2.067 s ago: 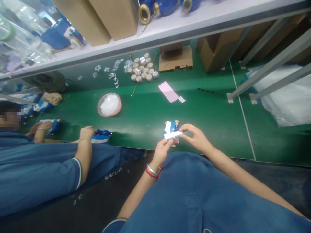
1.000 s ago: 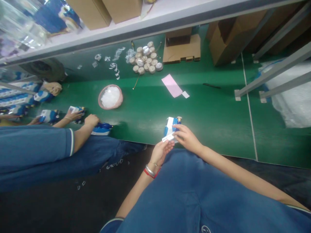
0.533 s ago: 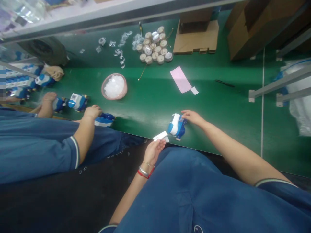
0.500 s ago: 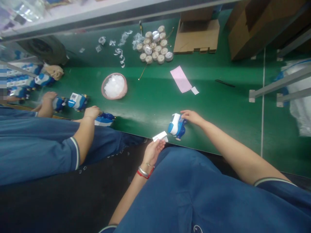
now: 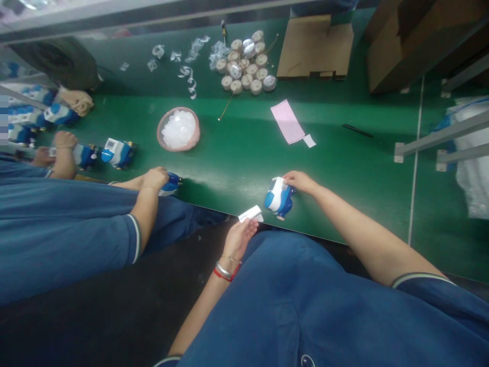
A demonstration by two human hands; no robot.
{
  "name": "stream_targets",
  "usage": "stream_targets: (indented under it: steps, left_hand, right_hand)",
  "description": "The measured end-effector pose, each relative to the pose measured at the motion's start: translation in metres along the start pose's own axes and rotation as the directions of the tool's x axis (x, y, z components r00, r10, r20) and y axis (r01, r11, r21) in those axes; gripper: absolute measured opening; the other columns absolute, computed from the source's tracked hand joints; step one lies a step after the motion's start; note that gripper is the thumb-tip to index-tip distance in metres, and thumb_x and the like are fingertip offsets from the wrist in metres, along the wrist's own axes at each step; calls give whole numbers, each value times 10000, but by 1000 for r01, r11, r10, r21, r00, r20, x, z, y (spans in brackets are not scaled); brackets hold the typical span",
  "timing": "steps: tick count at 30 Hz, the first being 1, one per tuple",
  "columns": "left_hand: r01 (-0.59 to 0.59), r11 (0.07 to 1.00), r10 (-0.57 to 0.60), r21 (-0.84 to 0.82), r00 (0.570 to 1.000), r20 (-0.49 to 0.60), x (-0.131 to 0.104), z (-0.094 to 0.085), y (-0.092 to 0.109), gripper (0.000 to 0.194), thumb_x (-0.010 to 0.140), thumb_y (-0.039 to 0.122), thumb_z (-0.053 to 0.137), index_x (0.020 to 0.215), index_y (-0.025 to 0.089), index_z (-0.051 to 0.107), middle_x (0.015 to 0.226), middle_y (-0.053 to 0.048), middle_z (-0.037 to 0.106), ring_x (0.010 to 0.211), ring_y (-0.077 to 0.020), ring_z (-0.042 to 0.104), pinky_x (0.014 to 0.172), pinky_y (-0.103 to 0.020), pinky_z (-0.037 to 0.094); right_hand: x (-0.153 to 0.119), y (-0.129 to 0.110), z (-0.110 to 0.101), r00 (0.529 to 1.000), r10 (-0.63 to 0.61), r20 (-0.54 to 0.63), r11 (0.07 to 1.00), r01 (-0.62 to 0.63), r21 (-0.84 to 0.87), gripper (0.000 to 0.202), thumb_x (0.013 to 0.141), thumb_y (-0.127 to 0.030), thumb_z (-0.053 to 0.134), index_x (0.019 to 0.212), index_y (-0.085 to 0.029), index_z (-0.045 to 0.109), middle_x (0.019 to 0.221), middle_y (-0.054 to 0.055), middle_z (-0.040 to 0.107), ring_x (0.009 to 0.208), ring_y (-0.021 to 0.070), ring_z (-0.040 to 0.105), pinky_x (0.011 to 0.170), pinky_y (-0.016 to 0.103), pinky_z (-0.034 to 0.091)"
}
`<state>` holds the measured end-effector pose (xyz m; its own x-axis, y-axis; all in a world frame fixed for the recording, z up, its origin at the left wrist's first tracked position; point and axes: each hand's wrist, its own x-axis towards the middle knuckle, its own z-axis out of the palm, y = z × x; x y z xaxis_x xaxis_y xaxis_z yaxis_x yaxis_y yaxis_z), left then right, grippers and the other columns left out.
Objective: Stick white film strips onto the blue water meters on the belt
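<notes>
My left hand (image 5: 240,237) is closed on a small stack of white paper slips (image 5: 250,214), held just off the table's front edge. Right of it, a blue-and-white water meter (image 5: 278,196) lies on the green table. The fingers of my right hand (image 5: 300,181) rest on the meter's upper right corner, over a greyish patch on its white cover, and seem to grip it there. The undersides of those fingertips are hidden.
A pink bowl (image 5: 197,136) holds white translucent pieces. Behind are several pale rolls (image 5: 246,80), a pink sheet (image 5: 286,122), a black pen (image 5: 357,131) and flat cardboard (image 5: 315,48). At left, a co-worker's hand (image 5: 156,178) is on another meter (image 5: 170,186); more meters (image 5: 117,153) stand beyond.
My right fingers have pressed down at the meter's corner, and a greyish patch now lies flat on its cover. My left hand barely moved. The co-worker's near hand shifted right.
</notes>
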<state>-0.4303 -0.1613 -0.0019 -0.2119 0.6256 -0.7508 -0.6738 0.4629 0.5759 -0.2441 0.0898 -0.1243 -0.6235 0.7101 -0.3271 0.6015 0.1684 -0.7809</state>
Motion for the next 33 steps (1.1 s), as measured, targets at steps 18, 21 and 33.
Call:
stream_targets:
  steps: [18, 21, 33]
  left_hand:
    - [1, 1000, -1, 17, 1000, 7, 1, 3, 1, 310, 752, 309, 619, 984, 103, 618, 947, -136, 666, 852, -168, 626, 858, -323, 443]
    - [3, 1000, -3, 29, 1000, -1, 2, 3, 0, 309, 751, 312, 619, 979, 104, 619, 942, -134, 665, 849, -168, 624, 850, -320, 447]
    - [-6, 999, 5, 53, 1000, 17, 1, 4, -1, 319, 750, 323, 619, 984, 107, 622, 955, -136, 662, 852, -167, 622, 858, -326, 448]
  right_hand:
    - [-2, 6, 7, 996, -44, -72, 999, 44, -7, 184, 741, -287, 569, 809, -164, 688, 974, 36, 651, 829, 134, 580, 754, 237, 444]
    - [-4, 8, 10, 993, -54, -106, 998, 56, 8, 186, 746, -292, 563, 817, -170, 684, 973, 36, 649, 843, 140, 577, 760, 249, 446]
    - [-17, 15, 26, 961, -115, -251, 991, 128, 39, 177, 771, -298, 519, 804, -197, 660, 1028, 39, 623, 971, 168, 547, 888, 326, 429]
